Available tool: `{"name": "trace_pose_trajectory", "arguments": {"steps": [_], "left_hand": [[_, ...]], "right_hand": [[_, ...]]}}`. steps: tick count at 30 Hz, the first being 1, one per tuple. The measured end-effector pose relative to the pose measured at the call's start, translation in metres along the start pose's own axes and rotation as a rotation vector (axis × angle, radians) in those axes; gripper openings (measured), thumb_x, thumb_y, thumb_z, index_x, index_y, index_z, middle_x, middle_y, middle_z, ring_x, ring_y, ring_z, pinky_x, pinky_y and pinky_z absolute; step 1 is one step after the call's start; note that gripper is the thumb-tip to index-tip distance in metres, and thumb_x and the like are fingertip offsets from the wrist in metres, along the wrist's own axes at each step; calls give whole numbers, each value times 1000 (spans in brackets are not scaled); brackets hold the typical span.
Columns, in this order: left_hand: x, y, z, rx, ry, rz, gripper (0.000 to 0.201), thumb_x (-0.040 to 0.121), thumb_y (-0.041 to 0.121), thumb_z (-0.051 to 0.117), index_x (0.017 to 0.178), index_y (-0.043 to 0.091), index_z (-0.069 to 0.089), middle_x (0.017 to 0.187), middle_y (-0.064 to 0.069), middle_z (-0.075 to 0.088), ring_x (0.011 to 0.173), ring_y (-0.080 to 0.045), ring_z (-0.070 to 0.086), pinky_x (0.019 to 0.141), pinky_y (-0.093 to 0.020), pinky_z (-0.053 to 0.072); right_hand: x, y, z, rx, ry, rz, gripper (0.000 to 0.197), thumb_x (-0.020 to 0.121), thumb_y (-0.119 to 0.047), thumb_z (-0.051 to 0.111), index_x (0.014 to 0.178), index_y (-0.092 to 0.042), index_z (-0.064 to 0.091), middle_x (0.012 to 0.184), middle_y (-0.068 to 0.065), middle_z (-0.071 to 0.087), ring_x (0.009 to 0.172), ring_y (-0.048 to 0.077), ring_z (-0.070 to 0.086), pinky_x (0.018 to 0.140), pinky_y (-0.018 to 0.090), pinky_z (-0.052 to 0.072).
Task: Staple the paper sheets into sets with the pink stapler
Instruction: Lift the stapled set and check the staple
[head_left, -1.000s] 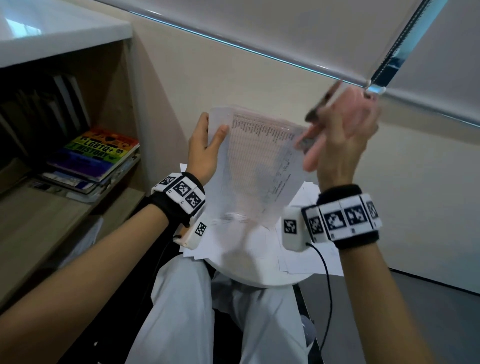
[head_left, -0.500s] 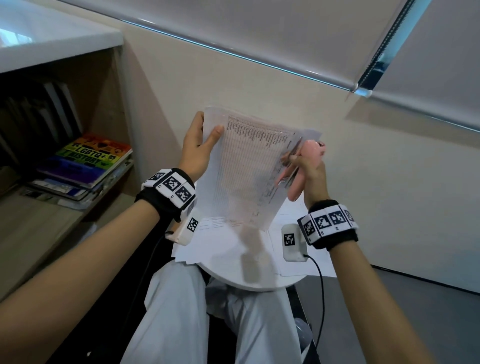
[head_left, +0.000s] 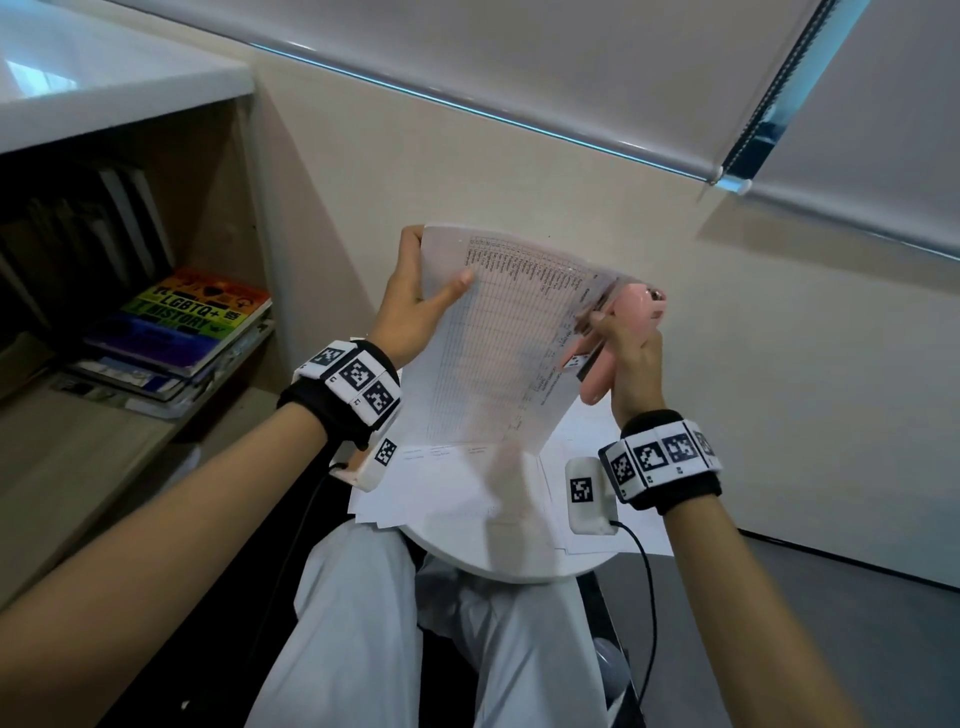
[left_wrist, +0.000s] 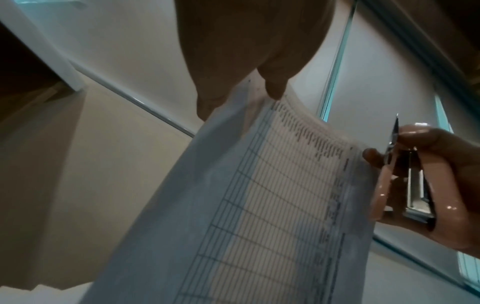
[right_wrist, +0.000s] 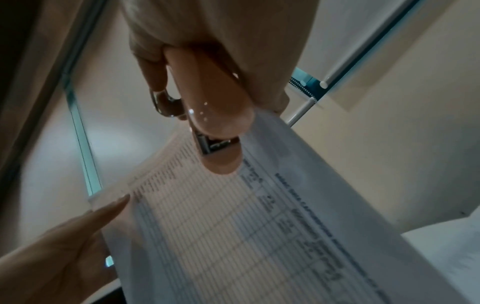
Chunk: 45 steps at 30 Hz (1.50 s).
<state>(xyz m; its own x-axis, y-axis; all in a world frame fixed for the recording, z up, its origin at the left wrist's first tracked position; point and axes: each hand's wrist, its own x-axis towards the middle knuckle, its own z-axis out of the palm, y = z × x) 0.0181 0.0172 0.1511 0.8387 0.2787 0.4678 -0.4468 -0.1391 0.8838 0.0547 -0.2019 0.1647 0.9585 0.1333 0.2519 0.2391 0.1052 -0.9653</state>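
A set of printed table sheets is held up in the air in front of me. My left hand pinches its upper left corner, thumb on the front and fingers behind. My right hand grips the pink stapler, whose mouth sits over the sheets' upper right edge. In the right wrist view the pink stapler straddles the sheets, metal magazine showing. In the left wrist view the stapler sits at the right edge of the sheets, beside my left fingers.
More loose paper sheets lie on a small round white table above my knees. A wooden shelf with stacked books stands at the left. A beige wall and roller blinds are ahead.
My right hand came down from high at the right and brought the stapler onto the sheets' upper right edge. The left hand kept holding the sheets up.
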Motion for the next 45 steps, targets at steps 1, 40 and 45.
{"name": "trace_pose_trajectory", "arguments": {"steps": [1,40,45], "left_hand": [[-2,-4,0,-4,-16,-27,38,92,16,58,118,15,31,112,5,53,102,-5,59,86,-27,55],[6,-19,-2,29,-20,-101,17,98,19,48,110,9,41,102,-4,55,95,-13,53,94,-40,45],[13,-20,-4,22,-29,-101,12,98,14,48,107,8,42,104,-6,53,96,-15,50,93,-40,44]], "right_hand": [[-2,3,-1,-12,-6,11,14,73,-20,57,78,-7,60,49,-4,60,44,11,58,42,18,45],[46,-50,158,-212,182,-315,52,65,-50,58,59,0,70,57,15,68,52,31,63,51,43,52],[56,-54,161,-223,175,-264,49,64,-47,58,59,-1,70,59,15,68,55,33,63,53,43,52]]}}
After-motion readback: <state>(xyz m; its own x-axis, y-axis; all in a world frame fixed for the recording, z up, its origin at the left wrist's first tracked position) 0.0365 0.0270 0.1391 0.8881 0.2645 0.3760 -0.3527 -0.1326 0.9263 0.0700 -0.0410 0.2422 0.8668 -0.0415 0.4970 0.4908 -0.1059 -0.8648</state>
